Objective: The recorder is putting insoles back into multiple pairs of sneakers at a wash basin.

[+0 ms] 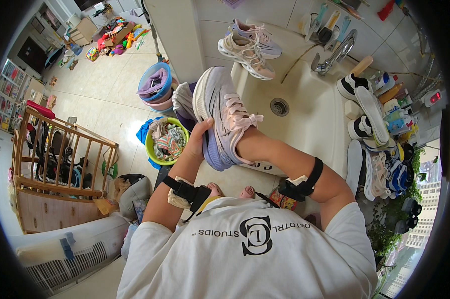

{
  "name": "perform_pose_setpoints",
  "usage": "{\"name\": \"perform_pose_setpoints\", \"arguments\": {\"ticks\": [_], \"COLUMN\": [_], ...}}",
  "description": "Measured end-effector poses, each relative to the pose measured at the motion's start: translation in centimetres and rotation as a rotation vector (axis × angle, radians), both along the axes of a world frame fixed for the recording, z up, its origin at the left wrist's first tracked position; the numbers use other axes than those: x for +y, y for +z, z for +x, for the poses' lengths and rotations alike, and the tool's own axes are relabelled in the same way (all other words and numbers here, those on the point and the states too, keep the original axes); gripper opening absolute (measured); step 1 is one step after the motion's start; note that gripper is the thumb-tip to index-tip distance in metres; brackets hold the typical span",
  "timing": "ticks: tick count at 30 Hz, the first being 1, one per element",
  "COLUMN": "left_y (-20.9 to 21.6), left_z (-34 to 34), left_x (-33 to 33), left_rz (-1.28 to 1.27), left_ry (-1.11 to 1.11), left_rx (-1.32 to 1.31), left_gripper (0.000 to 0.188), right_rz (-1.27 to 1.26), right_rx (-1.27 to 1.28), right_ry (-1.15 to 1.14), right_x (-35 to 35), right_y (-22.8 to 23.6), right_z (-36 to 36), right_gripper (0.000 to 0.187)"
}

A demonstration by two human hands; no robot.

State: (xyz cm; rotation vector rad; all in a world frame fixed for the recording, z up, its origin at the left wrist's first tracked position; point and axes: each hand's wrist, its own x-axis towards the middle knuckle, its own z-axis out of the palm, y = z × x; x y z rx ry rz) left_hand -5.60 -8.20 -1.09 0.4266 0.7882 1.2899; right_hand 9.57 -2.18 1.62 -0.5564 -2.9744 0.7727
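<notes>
A pale lavender and white sneaker (pixel 215 107) with pink laces is held up by the near left corner of the sink, toe pointing away from me and sole side facing left. My left hand (pixel 200 140) is closed around the sole side, its thumb lying along the edge. My right forearm (pixel 274 149) runs up into the shoe's opening, so the right hand is hidden inside it. Beyond, a cream and pink sneaker (pixel 245 55) and a lavender sneaker (pixel 264 42) lean on the sink's far left corner.
The white sink (pixel 309 117) has a curved metal faucet (pixel 338 52) at its far right. Several shoes, insoles (pixel 374 117) and bottles (pixel 395 122) crowd its right ledge. On the floor to the left stand stacked basins (pixel 157 99) and a green basin (pixel 150 149) of cloths.
</notes>
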Motion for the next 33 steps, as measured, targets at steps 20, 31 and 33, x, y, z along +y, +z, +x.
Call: {"name": "perform_pose_setpoints", "arguments": {"ticks": [20,31,33], "left_y": [-0.2,-0.5,-1.1], "left_z": [0.6,0.7,0.7], "left_x": [-0.1,-0.2,-0.1], "left_rz": [0.012,-0.009,0.021], "left_ry": [-0.009,0.002,-0.013], "left_rx": [-0.044,-0.075,-0.082], "left_gripper": [0.055,0.052,0.055], "right_rz": [0.009,-0.173,-0.297], "right_rx": [0.007,-0.034,-0.111], "right_ry": [0.057,0.048,-0.018], "right_x": [-0.6,-0.4,-0.7], "right_y": [0.7,0.6,0.6], "right_z": [0.1,0.4,0.4], "right_gripper": [0.04,0.04,0.036]}}
